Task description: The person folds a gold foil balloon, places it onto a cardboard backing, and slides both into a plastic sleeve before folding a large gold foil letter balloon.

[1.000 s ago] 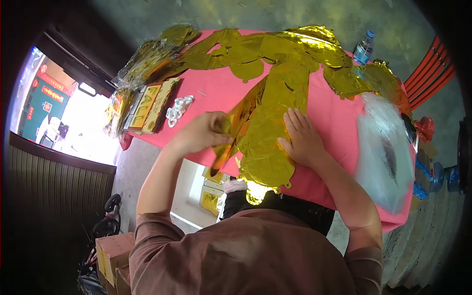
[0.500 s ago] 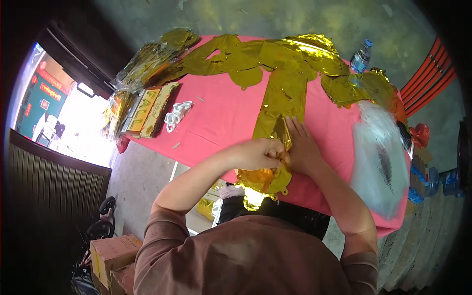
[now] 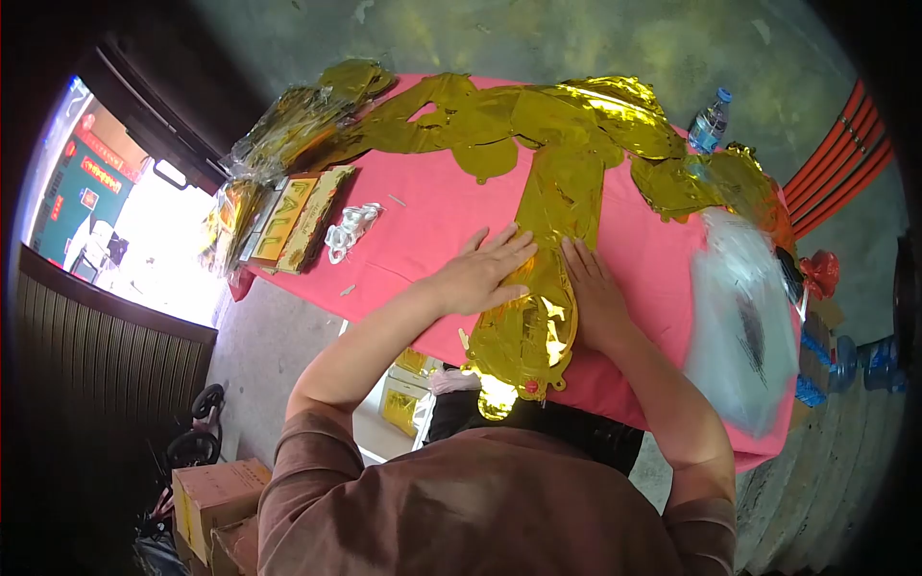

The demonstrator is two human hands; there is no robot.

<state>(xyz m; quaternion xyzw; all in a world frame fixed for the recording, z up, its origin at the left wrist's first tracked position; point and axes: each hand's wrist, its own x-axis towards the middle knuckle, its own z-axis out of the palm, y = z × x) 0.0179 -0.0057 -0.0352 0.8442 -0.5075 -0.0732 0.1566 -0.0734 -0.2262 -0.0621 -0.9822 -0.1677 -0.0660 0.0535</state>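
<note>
A flat gold foil balloon [image 3: 523,331] lies lengthwise down the middle of the pink-covered table [image 3: 432,206], its lower end hanging over the near edge. On its left side my left hand [image 3: 480,274] rests flat, fingers spread across the foil. My right hand [image 3: 597,298] lies stretched out along the right side, fingertips touching the foil's edge. Neither hand holds anything. Beyond the hands, the foil continues up to more flat gold foil balloons [image 3: 490,115] spread along the far edge; where one piece ends and another begins is hard to tell.
Plastic-wrapped packs [image 3: 303,125], printed packets [image 3: 293,221] and white string [image 3: 351,232] lie at left. A water bottle [image 3: 709,122] stands at the far right, above clear plastic bags [image 3: 740,326]. Cardboard boxes [image 3: 219,492] sit on the floor at lower left.
My left hand has let go of the gathered foil near the front and moved forward, opening flat. The lower part of the balloon now lies spread out. My right hand stays nearly in place.
</note>
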